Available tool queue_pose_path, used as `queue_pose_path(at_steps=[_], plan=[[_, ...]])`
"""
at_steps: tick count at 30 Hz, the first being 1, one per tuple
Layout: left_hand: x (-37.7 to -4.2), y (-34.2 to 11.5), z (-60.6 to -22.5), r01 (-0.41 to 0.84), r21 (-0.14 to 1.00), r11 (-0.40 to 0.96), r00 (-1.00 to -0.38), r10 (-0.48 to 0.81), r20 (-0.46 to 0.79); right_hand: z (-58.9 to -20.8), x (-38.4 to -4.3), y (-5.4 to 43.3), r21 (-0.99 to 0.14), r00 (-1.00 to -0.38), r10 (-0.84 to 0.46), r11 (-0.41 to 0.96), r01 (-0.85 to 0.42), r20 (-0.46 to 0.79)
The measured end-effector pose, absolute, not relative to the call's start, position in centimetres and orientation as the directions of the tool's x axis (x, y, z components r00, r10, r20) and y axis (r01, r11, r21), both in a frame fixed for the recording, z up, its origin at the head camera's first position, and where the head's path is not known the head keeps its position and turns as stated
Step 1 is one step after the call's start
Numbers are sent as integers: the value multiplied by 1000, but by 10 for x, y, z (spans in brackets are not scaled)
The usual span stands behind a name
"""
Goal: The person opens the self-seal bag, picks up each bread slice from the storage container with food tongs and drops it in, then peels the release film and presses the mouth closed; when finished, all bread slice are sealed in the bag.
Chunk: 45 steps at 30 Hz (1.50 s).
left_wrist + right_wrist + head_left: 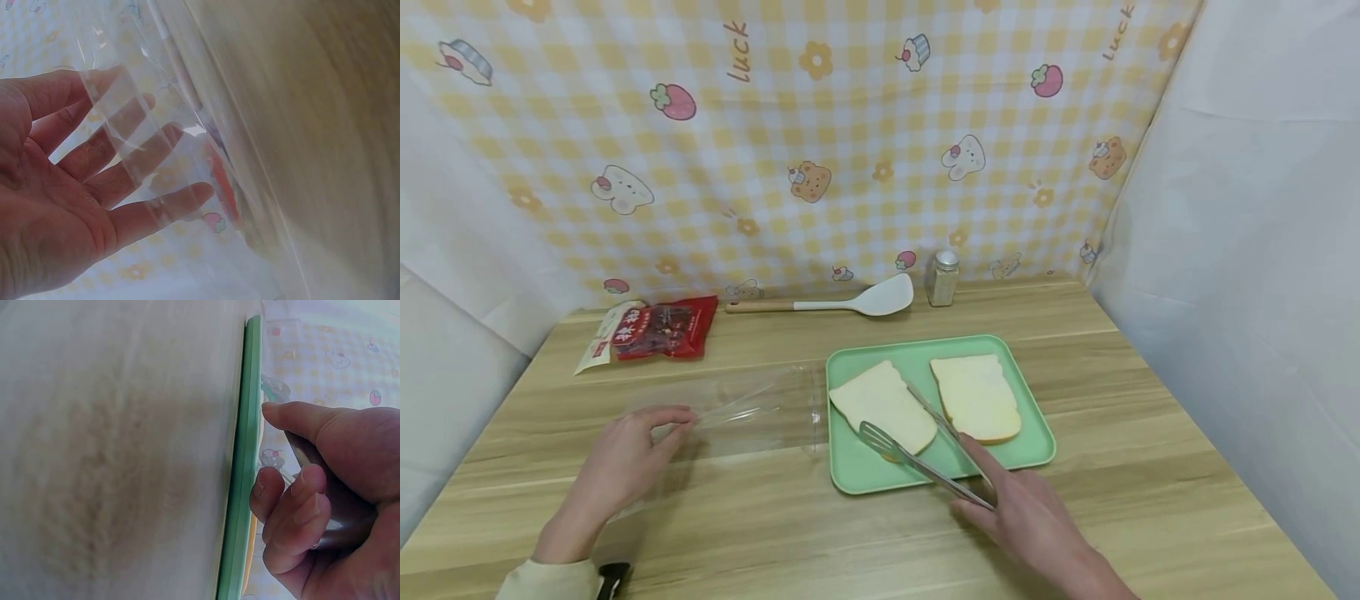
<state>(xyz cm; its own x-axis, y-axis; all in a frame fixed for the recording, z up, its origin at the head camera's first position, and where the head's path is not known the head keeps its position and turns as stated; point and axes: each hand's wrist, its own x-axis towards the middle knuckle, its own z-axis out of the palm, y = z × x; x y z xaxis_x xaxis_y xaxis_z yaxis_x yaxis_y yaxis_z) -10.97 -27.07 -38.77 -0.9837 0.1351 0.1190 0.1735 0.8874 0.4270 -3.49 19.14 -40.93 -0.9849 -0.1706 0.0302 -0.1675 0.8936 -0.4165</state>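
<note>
My left hand (pixel 632 454) pinches the edge of a clear plastic bag (pixel 752 417) between thumb and fingertips. The bag lies flat on the table, its far end beside the green tray (pixel 856 485); in the left wrist view, film crosses in front of the fingers (pixel 134 169). Metal tongs (pixel 936 477) are gripped in my right hand (pixel 1030 517), their arms spread. One slotted tip lies over the lower part of the left bread slice (pixel 876 400), the other at its right edge. A second bread slice (pixel 977 396) rests on the tray's right half.
Along the back of the table are a red and white food packet (pixel 662 327), a white spatula (pixel 827 306) with a wooden handle, and a glass shaker (pixel 943 282). A checked cloth (pixel 865 108) hangs behind; white sheets close both sides.
</note>
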Motion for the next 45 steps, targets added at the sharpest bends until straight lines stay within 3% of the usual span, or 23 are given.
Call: queue_pose_path(at_steps=[12, 26, 39, 45], plan=[[-106, -271, -386, 150, 440, 886, -988, 113, 108, -411, -33, 188, -371, -984, -175, 913, -172, 26], [-107, -271, -388, 172, 448, 878, -982, 117, 148, -400, -34, 197, -383, -981, -165, 917, -115, -100], [-107, -272, -387, 145, 449, 882, -988, 109, 105, -398, -39, 203, -370, -977, -215, 907, -202, 5], [-108, -272, -386, 148, 459, 876, -988, 109, 110, -390, -47, 205, -271, -940, -293, 904, -331, 173]])
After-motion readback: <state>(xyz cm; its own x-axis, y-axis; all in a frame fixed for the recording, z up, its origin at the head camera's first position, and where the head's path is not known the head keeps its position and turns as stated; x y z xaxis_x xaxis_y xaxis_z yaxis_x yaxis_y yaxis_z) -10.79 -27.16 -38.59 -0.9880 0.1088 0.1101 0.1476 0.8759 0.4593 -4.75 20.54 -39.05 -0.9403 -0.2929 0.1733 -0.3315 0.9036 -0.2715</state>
